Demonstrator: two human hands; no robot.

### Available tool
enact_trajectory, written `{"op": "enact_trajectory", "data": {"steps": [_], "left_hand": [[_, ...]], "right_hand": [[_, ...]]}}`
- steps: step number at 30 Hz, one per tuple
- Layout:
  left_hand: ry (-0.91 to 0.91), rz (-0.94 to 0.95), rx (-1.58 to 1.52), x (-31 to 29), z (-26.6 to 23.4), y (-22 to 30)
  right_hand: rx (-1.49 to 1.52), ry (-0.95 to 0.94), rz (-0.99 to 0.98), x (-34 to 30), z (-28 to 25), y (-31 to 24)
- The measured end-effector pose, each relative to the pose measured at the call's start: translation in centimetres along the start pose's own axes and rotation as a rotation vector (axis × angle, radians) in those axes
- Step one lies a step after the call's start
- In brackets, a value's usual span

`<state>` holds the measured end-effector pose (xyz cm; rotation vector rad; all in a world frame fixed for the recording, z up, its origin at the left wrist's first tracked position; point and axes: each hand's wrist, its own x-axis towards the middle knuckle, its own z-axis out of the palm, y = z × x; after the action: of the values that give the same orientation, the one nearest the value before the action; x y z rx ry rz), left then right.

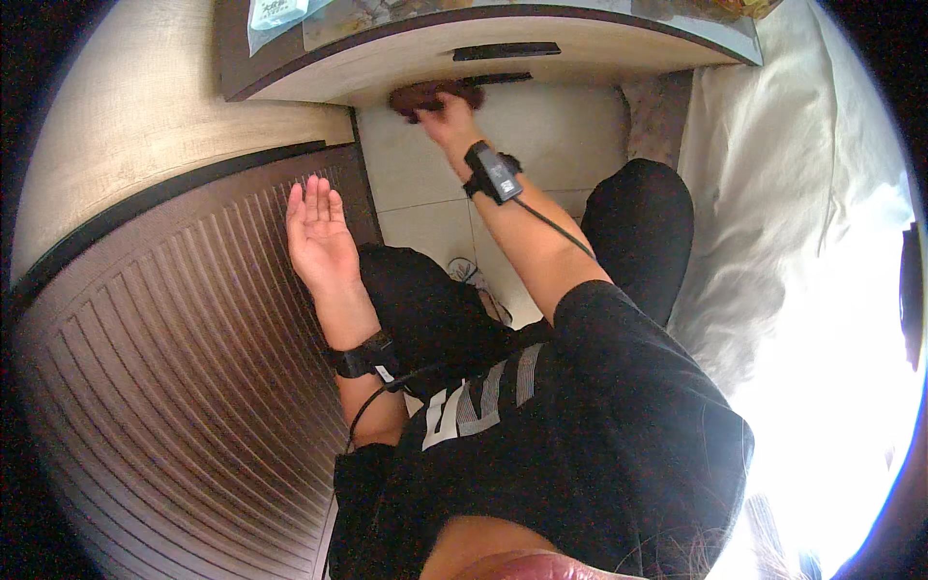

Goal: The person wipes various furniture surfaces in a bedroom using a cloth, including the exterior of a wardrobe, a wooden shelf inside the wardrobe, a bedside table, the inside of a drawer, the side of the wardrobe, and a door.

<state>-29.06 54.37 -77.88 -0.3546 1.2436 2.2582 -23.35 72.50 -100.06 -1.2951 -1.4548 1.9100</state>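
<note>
My right hand (451,126) reaches forward and is closed on a dark reddish-brown cloth (416,99). The cloth lies against the lower front of a pale wooden drawer unit (387,82), just left of its lower black handle slot. Motion blurs the cloth a little, and some of the fingers are hidden behind it. My left hand (324,237) is raised with the palm up and the fingers stretched out, holding nothing. It is beside a brown ribbed panel (193,319) on the left.
On top of the unit sits a clear plastic packet (277,19). A pale wooden surface (126,126) bounds the left. White fabric (773,184) hangs down on the right. My bent knees (640,227) stand over pale floor tiles (416,184). Cables run from both wrist bands.
</note>
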Motion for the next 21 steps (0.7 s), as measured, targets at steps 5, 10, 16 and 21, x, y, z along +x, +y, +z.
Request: {"op": "enact_trajectory", "data": {"steps": [5, 10, 16, 21], "left_hand": [[0.060, -0.041, -0.039, -1.2, -1.7, 1.9], [-0.056, -0.096, -0.002, 0.9, 0.8, 0.0], [-0.078, -0.232, 0.085, 1.7, 2.3, -1.9], [-0.006, -0.169, 0.216, 2.3, 0.9, -2.0]], "right_hand": [[1.182, 0.379, 0.410, -5.1, -1.9, -5.7], [1.012, 0.277, 0.295, -2.8, -4.4, -7.3], [0.731, 0.252, 0.044, 0.2, -6.0, -3.0], [0.898, 0.415, 0.107, -2.1, -2.5, -5.1]]}}
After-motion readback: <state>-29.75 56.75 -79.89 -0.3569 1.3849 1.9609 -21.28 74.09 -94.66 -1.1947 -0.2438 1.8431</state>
